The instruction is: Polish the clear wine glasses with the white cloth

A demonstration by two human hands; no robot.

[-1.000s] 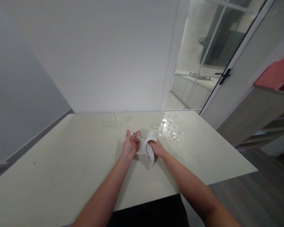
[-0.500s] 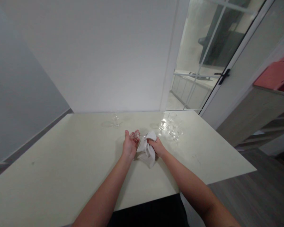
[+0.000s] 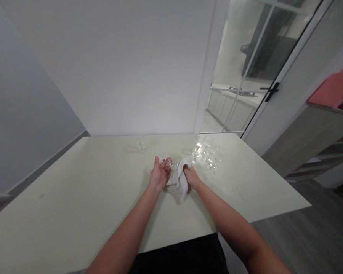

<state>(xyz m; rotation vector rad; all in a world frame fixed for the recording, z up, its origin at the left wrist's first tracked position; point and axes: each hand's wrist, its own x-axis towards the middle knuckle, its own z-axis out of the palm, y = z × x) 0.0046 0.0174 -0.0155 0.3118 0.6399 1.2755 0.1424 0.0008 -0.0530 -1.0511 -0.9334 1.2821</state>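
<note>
My left hand cradles the bowl of a clear stemmed glass, palm up, with the glass lying on its side. The stem points right, toward a white cloth. My right hand grips that cloth, which wraps the foot end of the glass and hangs down in folds. The foot itself is hidden by the cloth. Both hands are above the middle of the pale table.
On the pale table, one clear stemmed glass stands at the back left. Several more stemmed glasses cluster at the back right. Behind are a white wall and a glazed door. A pink bag sits on a shelf at right.
Both hands stay around the glass and cloth. My left hand has shifted slightly right, and the folds of the cloth have changed shape.
</note>
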